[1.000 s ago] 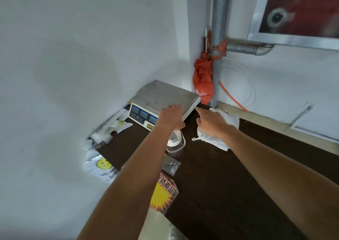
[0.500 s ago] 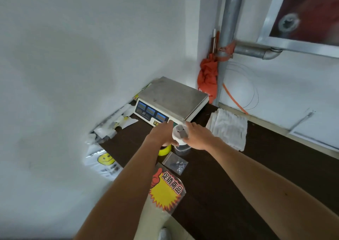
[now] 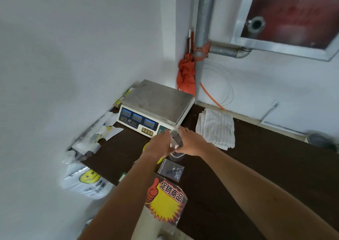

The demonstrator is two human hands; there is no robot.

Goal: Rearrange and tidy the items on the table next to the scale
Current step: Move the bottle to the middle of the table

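A grey-topped scale [image 3: 156, 102] stands in the table's back left corner. Just in front of it, both hands meet on a small clear container [image 3: 176, 154] with a white lid and a grey tab on top. My right hand [image 3: 190, 144] grips it from the right, and my left hand [image 3: 158, 145] curls against its left side. Part of a yellow tape roll [image 3: 146, 146] shows under my left hand. A small zip bag of screws [image 3: 171, 170] lies just in front of the container. A folded white towel [image 3: 215, 128] lies right of the scale.
A red and yellow promo sign [image 3: 165, 201] lies at the near edge of the dark table [image 3: 247, 166]. Plastic bags and papers [image 3: 88, 142] are crammed between table and left wall, with a smiley-face bag [image 3: 88, 179] below. An orange cloth [image 3: 185, 74] hangs on a pipe behind the scale.
My hands left the scale's edge and the towel and came together on the small container. The grey tab on its lid now looks tilted up.
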